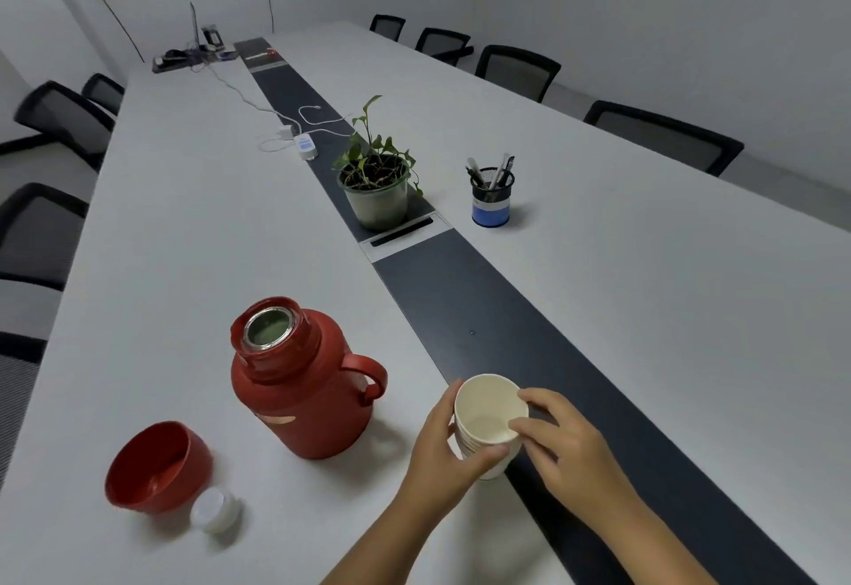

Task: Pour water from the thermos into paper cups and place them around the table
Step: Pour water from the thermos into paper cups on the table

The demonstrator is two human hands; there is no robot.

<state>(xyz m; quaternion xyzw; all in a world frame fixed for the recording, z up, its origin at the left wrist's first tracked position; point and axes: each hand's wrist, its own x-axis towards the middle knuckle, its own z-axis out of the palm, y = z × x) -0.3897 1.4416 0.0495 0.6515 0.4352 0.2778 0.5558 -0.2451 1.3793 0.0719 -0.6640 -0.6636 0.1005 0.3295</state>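
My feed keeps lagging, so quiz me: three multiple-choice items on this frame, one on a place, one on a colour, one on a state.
1. Where does the plant stand?
A. on the dark centre strip
B. on a chair
C. beside the red lid

2. What colour is the thermos?
A. blue
B. red
C. white

3. What state is the thermos in?
A. capped
B. lying on its side
C. open and upright

Answers:
1 A, its pot sits on the dark strip beyond the thermos.
2 B, body and handle are red, matching the lid.
3 C, its steel mouth shows, with the lid and white stopper on the table while the left hand and right hand hold the cups.
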